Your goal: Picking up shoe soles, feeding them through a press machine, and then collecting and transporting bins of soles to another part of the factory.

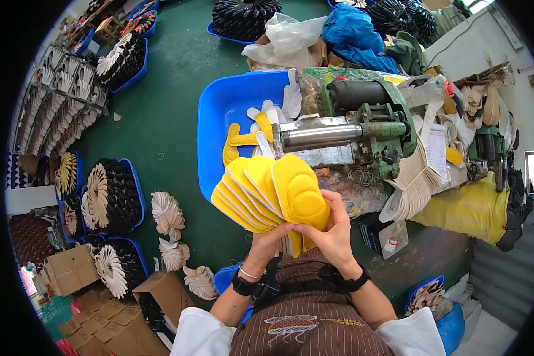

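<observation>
Both my hands hold a fanned stack of yellow insoles (299, 188) with white undersides, in front of my apron. My left hand (271, 238) grips the stack's lower edge, thumb on top, its other fingers hidden beneath. On the right side my right hand (332, 231) wraps round the same stack, its thumb near my left thumb. Just beyond the stack stands a blue tub (219, 110) with loose yellow and white insoles (243, 139) inside. A green machine with a steel roller (323, 136) is mounted on the bench beside that tub.
Bundled pale insoles (412, 184) lie at the bench's right end, near a yellow sheet (469, 207). Blue tubs of dark insoles (113, 196) and pale insole bundles (167, 213) stand on the floor at left. Cardboard boxes (71, 270) are at lower left, a loaded rack (59, 101) behind.
</observation>
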{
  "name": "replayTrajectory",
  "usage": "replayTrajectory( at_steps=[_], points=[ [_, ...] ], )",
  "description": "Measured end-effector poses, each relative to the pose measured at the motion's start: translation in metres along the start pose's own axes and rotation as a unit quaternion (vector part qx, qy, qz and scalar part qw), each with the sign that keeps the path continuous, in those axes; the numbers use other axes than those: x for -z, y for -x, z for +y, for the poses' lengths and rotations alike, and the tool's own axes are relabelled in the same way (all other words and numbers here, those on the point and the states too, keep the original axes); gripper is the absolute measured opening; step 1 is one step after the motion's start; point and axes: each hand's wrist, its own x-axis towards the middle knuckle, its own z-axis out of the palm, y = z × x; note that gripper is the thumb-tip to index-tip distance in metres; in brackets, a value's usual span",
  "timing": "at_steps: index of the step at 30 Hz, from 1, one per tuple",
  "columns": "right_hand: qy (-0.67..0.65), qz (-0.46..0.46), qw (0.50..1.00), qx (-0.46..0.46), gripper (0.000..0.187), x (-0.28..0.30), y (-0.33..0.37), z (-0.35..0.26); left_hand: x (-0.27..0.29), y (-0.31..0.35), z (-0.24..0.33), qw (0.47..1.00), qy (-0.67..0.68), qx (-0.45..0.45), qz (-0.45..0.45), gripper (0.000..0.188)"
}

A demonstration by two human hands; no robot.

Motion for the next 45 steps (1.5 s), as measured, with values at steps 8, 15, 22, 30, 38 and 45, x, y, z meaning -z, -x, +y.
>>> replayTrajectory(
  at_steps=[8, 15, 22, 30, 38, 45],
  points=[
    [-0.186, 0.011, 0.98, -0.066, 0.038, 0.022, 0.001, -0.002, -0.001, -0.005, -0.007, 0.999, 0.032, 0.021, -0.027, 0.053],
    [-0.254, 0.108, 0.952, -0.129, 0.034, 0.057, 0.033, 0.045, 0.002, -0.009, 0.004, 0.999, 0.051, 0.01, -0.002, 0.055],
    [-0.239, 0.156, 0.95, -0.126, 0.036, 0.07, -0.031, 0.09, 0.013, -0.01, 0.027, 0.996, 0.074, -0.033, -0.035, 0.064],
    [-0.16, 0.13, 0.975, -0.081, 0.04, 0.054, 0.01, 0.071, 0.042, 0.003, 0.013, 0.994, 0.1, -0.003, 0.035, 0.043],
    [-0.039, 0.069, 0.995, -0.064, 0.022, 0.047, -0.049, 0.046, 0.027, 0.01, 0.023, 0.998, 0.047, 0.031, 0.023, 0.035],
    [-0.072, 0.061, 0.98, -0.177, 0.024, 0.065, -0.045, 0.09, 0.022, 0.007, 0.01, 0.998, 0.022, 0.052, 0.013, 0.037]
  ],
)
